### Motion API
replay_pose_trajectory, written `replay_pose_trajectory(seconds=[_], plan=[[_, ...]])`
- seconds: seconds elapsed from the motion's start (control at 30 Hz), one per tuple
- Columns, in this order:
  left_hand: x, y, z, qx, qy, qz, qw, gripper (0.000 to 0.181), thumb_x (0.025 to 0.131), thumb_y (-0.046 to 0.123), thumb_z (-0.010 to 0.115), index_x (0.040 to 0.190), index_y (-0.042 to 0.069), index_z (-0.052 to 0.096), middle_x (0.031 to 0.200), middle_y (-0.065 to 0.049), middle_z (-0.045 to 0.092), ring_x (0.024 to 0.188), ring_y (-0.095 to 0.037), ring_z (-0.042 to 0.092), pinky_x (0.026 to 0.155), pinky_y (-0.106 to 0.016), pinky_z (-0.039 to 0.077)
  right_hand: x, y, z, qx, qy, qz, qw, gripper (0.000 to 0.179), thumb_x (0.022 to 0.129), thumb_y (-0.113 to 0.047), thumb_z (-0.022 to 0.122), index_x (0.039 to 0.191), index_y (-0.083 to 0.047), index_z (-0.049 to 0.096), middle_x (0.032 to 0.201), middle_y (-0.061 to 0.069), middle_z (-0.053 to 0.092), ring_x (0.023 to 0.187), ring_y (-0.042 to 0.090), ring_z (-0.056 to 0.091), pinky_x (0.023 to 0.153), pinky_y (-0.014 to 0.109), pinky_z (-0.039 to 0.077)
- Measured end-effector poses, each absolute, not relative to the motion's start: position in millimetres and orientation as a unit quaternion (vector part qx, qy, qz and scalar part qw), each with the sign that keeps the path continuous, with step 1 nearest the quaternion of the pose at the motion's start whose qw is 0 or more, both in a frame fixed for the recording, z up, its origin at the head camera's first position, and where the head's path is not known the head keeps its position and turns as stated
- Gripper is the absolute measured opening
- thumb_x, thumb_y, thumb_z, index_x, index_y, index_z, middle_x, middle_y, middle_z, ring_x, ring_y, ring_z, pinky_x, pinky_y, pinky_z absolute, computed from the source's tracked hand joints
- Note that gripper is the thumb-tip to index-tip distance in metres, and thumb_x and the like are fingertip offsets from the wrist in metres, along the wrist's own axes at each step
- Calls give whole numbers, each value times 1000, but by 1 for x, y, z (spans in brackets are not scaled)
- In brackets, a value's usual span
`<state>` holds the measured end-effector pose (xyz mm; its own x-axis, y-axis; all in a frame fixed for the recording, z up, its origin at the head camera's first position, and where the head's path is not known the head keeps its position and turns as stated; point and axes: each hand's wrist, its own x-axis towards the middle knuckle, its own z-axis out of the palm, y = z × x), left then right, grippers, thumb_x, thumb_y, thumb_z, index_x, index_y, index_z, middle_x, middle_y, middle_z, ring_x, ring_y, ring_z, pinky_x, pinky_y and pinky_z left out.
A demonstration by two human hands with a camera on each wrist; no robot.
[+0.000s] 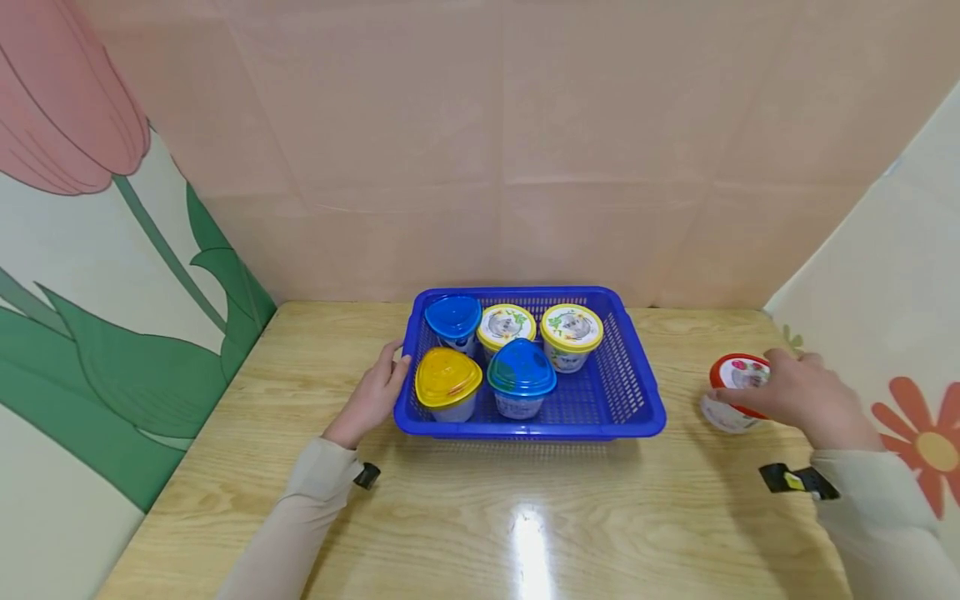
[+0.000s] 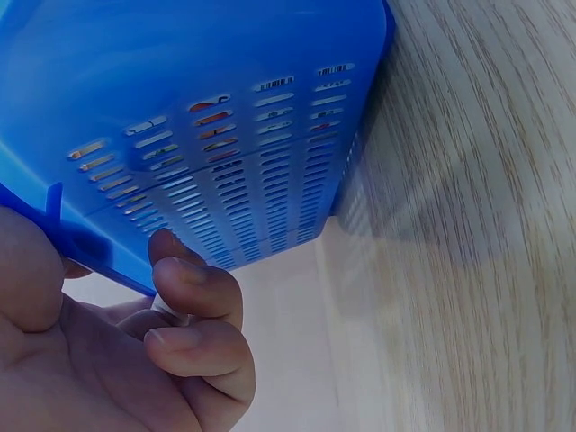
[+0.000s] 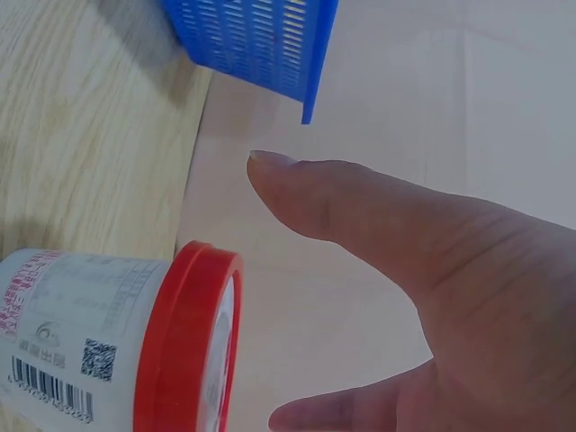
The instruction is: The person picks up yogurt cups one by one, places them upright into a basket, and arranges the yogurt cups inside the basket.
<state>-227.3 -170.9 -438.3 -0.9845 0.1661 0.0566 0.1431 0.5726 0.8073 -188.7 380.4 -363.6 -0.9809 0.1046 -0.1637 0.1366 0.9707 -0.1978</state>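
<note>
My left hand point(image 1: 373, 396) grips the left rim of a blue plastic basket point(image 1: 525, 430), the thumb at the rim and curled fingers by its outer wall in the left wrist view. Over at the right, a white tub with a red lid point(image 1: 729, 419) stands upright on the table. My right hand point(image 1: 813, 402) is just above that tub. In the right wrist view, thumb and finger are spread wide, with a gap between them and the red lid point(image 3: 189, 337).
Inside the basket stand two yellow-rimmed round tubs point(image 1: 572, 327), a yellow-lidded tub point(image 1: 448, 377), a dark blue-lidded tub point(image 1: 453, 315) and a light blue-lidded tub point(image 1: 521, 368). The wooden table point(image 1: 435, 517) meets a draped back wall and flower-patterned side walls point(image 1: 922, 292).
</note>
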Motion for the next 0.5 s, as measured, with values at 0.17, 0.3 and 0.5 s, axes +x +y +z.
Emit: replay_pose_trajectory(seconds=[0.17, 0.3, 0.5], plan=[[-227, -171, -438, 88, 887, 453, 12, 53, 110, 39, 31, 154, 8, 29, 105, -14, 66, 88, -21, 65, 84, -43, 54, -191, 386, -368, 63, 988, -108, 92, 121, 72, -81, 66, 131, 20, 34, 107, 45, 45, 87, 52, 51, 53, 47, 47], [-227, -171, -438, 88, 887, 452, 11, 53, 110, 39, 32, 154, 8, 30, 105, -14, 66, 88, -21, 65, 84, -43, 54, -191, 388, -369, 68, 986, -107, 111, 122, 72, -81, 65, 129, 21, 33, 105, 45, 45, 86, 51, 51, 53, 47, 47], [-227, -170, -438, 87, 887, 454, 11, 54, 110, 39, 32, 154, 8, 29, 103, -13, 65, 87, -21, 64, 83, -42, 54, -191, 391, -369, 86, 982, -106, 129, 120, 72, -83, 63, 123, 22, 36, 97, 39, 44, 81, 46, 51, 52, 45, 46]])
